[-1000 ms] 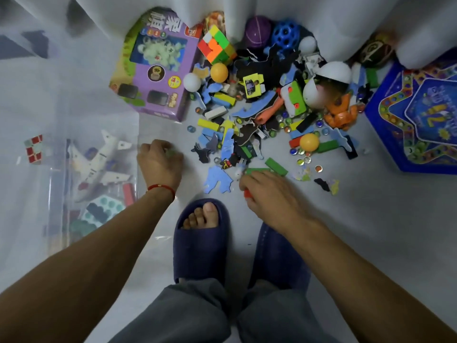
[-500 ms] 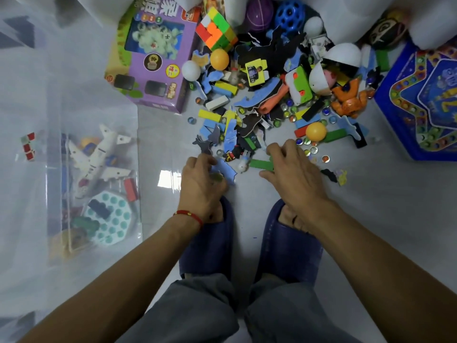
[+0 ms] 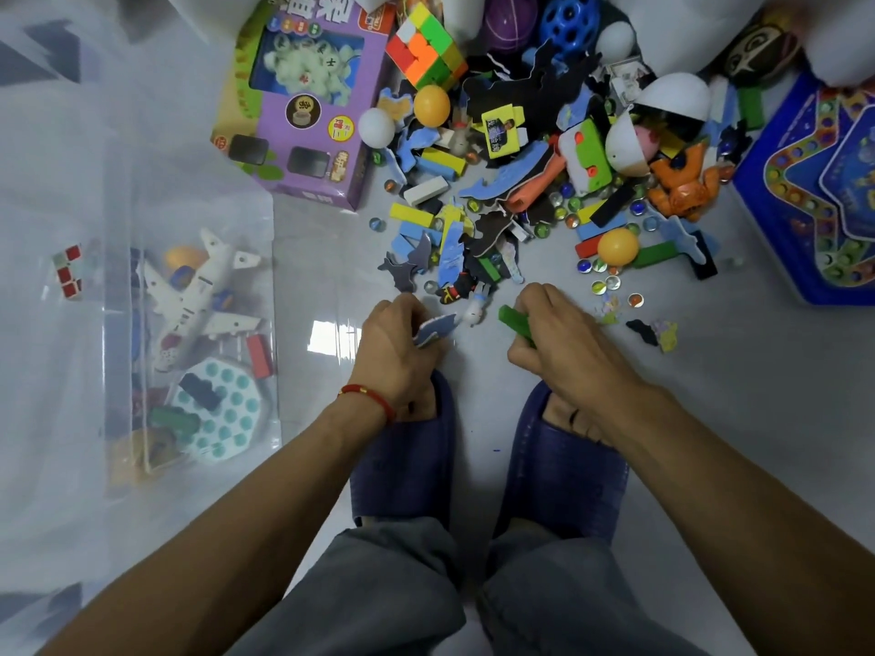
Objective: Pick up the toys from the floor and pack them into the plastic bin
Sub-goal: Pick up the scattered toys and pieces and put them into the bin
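L hand (image 3: 397, 352) pinches a flat blue foam cutout (image 3: 435, 330) & R hand (image 3: 563, 343) grips a green block (image 3: 516, 321), both just off the floor near the pile, bin (image 3: 270, 324) to the left; cutout prob light/bendy so hold by edge, block stiff, easy.

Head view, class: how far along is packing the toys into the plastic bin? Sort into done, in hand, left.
Done: the plastic bin holds a toy airplane, a round teal bubble toy and some blocks.
In hand: the left hand holds a blue foam piece; the right hand grips a green block.
Left: most of it, including the colour cube, purple box, marbles and balls.
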A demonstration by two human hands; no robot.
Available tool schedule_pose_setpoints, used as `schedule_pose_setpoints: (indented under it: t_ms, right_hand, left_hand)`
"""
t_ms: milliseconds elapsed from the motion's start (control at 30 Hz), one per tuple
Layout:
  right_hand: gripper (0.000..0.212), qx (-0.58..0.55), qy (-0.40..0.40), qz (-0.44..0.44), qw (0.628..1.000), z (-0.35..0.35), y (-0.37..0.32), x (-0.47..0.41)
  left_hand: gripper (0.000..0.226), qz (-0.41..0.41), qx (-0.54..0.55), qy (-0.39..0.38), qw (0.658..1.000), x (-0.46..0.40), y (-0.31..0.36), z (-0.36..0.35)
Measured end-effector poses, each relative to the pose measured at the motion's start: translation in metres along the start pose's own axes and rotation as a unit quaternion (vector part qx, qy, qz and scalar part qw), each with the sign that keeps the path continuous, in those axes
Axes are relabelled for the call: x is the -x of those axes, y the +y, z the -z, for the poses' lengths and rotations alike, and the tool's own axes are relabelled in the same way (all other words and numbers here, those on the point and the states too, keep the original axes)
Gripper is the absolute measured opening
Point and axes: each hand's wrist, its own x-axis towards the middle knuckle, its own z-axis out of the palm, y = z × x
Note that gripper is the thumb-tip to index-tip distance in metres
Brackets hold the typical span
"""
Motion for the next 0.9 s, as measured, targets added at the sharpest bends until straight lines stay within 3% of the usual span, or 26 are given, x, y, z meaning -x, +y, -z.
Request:
schedule_pose_setpoints:
  t_ms: [67, 200, 433, 533, 600, 667, 800, 900]
  right_hand:
    - [0.032, -0.013, 0.015, 0.011, 1.0, 0.001, -0.005, 0.0]
    - [0.054, 0.075, 0.035, 0.11, 0.991, -0.003, -0.013, -0.017]
    - [0.027, 0.197, 0.031, 0.154, 0.968, -0.003, -0.005, -0.038]
    - [0.028, 0.047, 0.013, 0.049, 0.998, 0.012, -0.02, -0.028]
    - [0.033, -0.088, -0.012, -0.056, 0.994, 0.032, -0.035, -0.015]
    - [0.032, -0.152, -0.034, -0.101, 0.983, 0.061, -0.058, -0.005]
    - [0.027, -0.348, -0.111, -0.124, 0.923, 0.138, -0.148, -0.009]
    - [0.013, -0.448, -0.216, -0.105, 0.861, 0.173, -0.233, -0.017]
  left_hand:
    - [0.021, -0.008, 0.061, -0.008, 0.998, 0.002, 0.0, 0.008]
    - [0.028, 0.047, 0.244, 0.019, 0.969, 0.001, 0.003, 0.016]
    - [0.024, 0.174, 0.425, 0.057, 0.887, 0.015, 0.021, 0.018]
    - [0.024, 0.201, 0.441, 0.075, 0.872, 0.028, 0.035, 0.025]
    - [0.026, 0.188, 0.464, 0.089, 0.861, 0.04, 0.047, 0.041]
    - [0.024, 0.162, 0.506, 0.104, 0.841, 0.057, 0.058, 0.068]
    - [0.028, 0.116, 0.591, 0.165, 0.781, 0.1, 0.06, 0.149]
    - [0.023, 0.1, 0.607, 0.233, 0.753, 0.134, 0.032, 0.209]
